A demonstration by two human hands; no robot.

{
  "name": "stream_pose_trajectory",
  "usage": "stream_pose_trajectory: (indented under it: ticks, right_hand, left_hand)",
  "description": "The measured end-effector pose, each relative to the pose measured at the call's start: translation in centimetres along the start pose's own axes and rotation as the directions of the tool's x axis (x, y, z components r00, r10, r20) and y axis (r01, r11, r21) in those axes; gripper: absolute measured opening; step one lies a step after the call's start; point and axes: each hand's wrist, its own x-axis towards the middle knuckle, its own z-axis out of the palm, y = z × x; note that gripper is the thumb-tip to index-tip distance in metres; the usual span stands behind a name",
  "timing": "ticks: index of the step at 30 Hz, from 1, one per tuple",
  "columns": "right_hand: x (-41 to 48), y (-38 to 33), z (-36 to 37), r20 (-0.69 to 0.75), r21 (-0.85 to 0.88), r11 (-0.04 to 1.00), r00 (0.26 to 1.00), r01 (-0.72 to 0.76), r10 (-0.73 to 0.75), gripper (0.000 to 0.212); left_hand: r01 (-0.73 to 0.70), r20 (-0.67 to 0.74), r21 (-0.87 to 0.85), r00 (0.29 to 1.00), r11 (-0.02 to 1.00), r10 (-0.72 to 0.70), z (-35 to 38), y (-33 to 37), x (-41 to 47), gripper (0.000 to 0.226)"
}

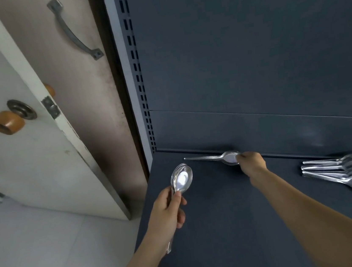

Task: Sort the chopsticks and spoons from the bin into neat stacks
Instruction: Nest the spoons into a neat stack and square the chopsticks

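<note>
1. Left hand (pixel 169 209): fingers curled round the handles of a nested spoon bundle (pixel 181 178), bowls upward, over the left edge of the shelf (pixel 226 227).
2. Right hand (pixel 252 164): pinches a steel spoon (pixel 218 157) by its bowl at the shelf's rear edge, handle pointing left.
3. Spoon stack (pixel 341 170): lies near the rear right edge, bowls rightward.
4. Door (pixel 28 151): left of the shelf.

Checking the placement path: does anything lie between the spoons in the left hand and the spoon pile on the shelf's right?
Yes: the right forearm crosses the shelf between the held spoons and the pile, the right hand gripping another spoon at the back. Nothing else visible intervenes.
</note>
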Motion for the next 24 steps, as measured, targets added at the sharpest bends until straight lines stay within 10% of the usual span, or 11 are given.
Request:
stream_pose_trajectory:
  ticks: [7,11,16,24]
  right_hand:
    - [-3.7,1.7,-3.8,0.038,-0.407,0.822,0.907,0.398,-0.420,0.019]
    - [-6.6,0.1,-5.8,0.169,-0.297,0.712,0.769,0.636,-0.617,0.014]
    - [-10.1,-0.2,-6.2,0.077,-0.131,0.752,0.763,0.646,-0.642,0.004]
    - [-10.2,5.5,-9.6,-0.090,-0.377,0.738,0.770,0.560,-0.631,0.024]
  left_hand:
    - [-0.064,-0.052,-0.007,0.997,0.998,0.064,-0.1,0.8,0.8,0.015]
    - [-0.045,-0.036,-0.010,0.998,0.999,0.045,1.2,1.2,1.5,0.015]
    - [0.051,0.153,-0.146,0.988,0.988,-0.029,5.5,1.8,0.8,0.017]
    - [0.049,0.427,0.052,0.902,0.997,-0.066,11.7,2.4,-1.1,0.020]
